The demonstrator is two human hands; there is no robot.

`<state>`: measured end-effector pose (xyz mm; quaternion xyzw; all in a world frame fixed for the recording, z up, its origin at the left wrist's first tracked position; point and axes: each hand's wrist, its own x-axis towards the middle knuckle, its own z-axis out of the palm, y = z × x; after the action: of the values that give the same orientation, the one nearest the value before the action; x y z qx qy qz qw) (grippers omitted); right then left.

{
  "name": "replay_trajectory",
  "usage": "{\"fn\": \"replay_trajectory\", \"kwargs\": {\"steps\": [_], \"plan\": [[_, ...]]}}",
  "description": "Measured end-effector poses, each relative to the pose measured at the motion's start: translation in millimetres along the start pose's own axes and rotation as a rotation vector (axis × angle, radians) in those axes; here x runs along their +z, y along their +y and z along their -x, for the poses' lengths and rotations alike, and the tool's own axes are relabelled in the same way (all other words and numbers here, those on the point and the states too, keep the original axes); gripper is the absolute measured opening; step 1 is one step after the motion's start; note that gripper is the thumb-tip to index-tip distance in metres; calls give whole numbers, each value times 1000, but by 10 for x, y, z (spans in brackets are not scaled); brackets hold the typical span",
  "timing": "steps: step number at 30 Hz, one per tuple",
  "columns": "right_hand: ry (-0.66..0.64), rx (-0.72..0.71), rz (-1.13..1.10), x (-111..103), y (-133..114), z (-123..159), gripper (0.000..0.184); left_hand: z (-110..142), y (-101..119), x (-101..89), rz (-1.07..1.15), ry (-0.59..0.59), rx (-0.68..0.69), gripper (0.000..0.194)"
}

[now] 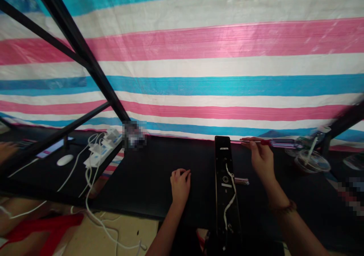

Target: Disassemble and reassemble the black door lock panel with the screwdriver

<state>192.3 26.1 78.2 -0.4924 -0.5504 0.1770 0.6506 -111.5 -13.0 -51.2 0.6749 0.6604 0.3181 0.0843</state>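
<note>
A long black panel, which looks like the back of a smart door lock, lies lengthwise on the black table. A white cable runs loosely down it. My right hand, to the right of the panel's far end, pinches a screwdriver with a red collar and a clear purplish handle; its thin shaft points left at the panel. Resting on the table left of the panel, my left hand has loosely bent fingers and holds nothing. A small shiny pinkish piece lies against the panel's right side.
A plastic cup with a straw stands at the right. On the left are a white power strip with trailing cables, a white mouse, a phone and another person's hand. Black frame bars cross before a striped sheet.
</note>
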Motion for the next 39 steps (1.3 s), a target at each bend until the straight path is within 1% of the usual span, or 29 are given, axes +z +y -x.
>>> {"fn": "replay_trajectory", "kwargs": {"steps": [4, 7, 9, 10, 14, 17, 20, 24, 28, 31, 35, 39], "plan": [[-74, -8, 116, 46, 115, -113, 33, -25, 13, -14, -21, 2, -9, 25], [-130, -10, 135, 62, 195, -167, 34, -27, 154, -23, -9, 14, -17, 30], [-155, -8, 132, 76, 230, -186, 34, 12, 337, -6, 100, 6, -16, 33], [-162, -6, 131, 84, 240, -193, 34, 48, 447, 13, 191, -14, -15, 35], [-150, -8, 139, 113, 240, -232, 34, 273, 857, 164, 536, -178, -72, 49], [-151, -25, 153, 111, 236, -286, 34, 443, 1012, 307, 701, -263, -142, 59], [-167, -44, 188, 94, 247, -339, 35, 528, 1044, 414, 805, -323, -176, 64], [-195, -59, 221, 92, 262, -371, 35, 535, 1037, 453, 850, -379, -156, 65], [-214, -102, 251, 119, 233, -392, 35, 521, 1040, 427, 868, -386, -171, 66], [-204, -139, 274, 136, 200, -421, 33, 524, 1034, 415, 876, -386, -161, 66], [-190, -135, 284, 147, 212, -462, 31, 534, 1016, 418, 879, -384, -138, 65], [-218, -128, 297, 150, 251, -499, 34, 535, 1013, 423, 880, -385, -145, 64]]}}
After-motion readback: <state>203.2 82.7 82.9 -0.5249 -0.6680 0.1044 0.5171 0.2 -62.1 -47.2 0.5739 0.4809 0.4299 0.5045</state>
